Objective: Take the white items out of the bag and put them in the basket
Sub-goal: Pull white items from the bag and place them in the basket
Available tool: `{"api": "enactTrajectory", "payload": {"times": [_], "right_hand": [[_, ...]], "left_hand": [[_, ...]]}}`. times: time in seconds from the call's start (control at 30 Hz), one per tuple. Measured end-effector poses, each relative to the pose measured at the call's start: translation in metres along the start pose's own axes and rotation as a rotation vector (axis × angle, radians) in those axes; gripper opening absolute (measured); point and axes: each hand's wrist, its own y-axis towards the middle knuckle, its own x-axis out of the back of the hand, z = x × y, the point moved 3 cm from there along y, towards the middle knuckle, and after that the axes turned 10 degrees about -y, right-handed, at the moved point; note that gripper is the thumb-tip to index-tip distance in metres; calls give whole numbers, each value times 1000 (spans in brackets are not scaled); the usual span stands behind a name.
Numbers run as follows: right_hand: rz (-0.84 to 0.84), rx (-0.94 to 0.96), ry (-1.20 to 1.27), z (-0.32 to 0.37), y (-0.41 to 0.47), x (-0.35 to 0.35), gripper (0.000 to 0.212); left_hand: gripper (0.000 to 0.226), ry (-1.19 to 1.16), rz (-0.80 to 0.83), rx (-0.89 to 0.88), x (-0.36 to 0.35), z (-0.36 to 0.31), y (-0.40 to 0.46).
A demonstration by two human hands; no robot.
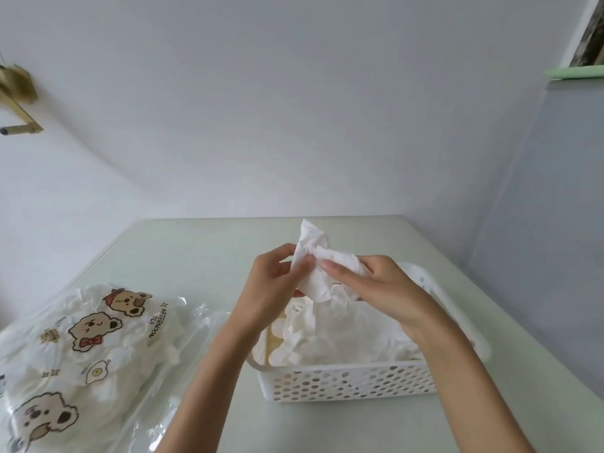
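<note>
White item (313, 269) sat crumpled in both our hands above the basket (349, 382): left grip (277, 282) and right grip (376, 286) each pinched it. Bag (81, 354) lay on the surface (196, 256) at 9 o'clock of the basket, more white items inside.
</note>
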Motion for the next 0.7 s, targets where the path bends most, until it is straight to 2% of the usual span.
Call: {"api": "enactTrajectory", "payload": {"times": [0.13, 0.27, 0.33, 0.4, 0.47, 0.57, 0.63, 0.7], "right_hand": [[-106, -5, 123, -2, 0, 8, 11], [-292, 15, 152, -3, 3, 26, 14], [-340, 16, 172, -4, 4, 32, 18], [-355, 42, 184, -4, 2, 36, 13], [-296, 68, 140, -3, 1, 38, 9], [-159, 88, 68, 0, -2, 35, 9], [-90, 117, 34, 3, -4, 32, 12], [-15, 148, -1, 8, -6, 28, 18]], "left_hand": [[11, -47, -14, 12, 11, -3, 8], [16, 10, 119, 155, 20, -5, 7], [14, 123, 172, 222, 23, -3, 5], [10, 283, 189, 216, 27, -1, 5], [27, 470, 145, 150, 32, 0, 7], [74, 646, 159, 48, 34, -9, 3], [96, 585, 289, 2, 27, -17, -2], [100, 487, 401, -12, 15, -23, -7]]}}
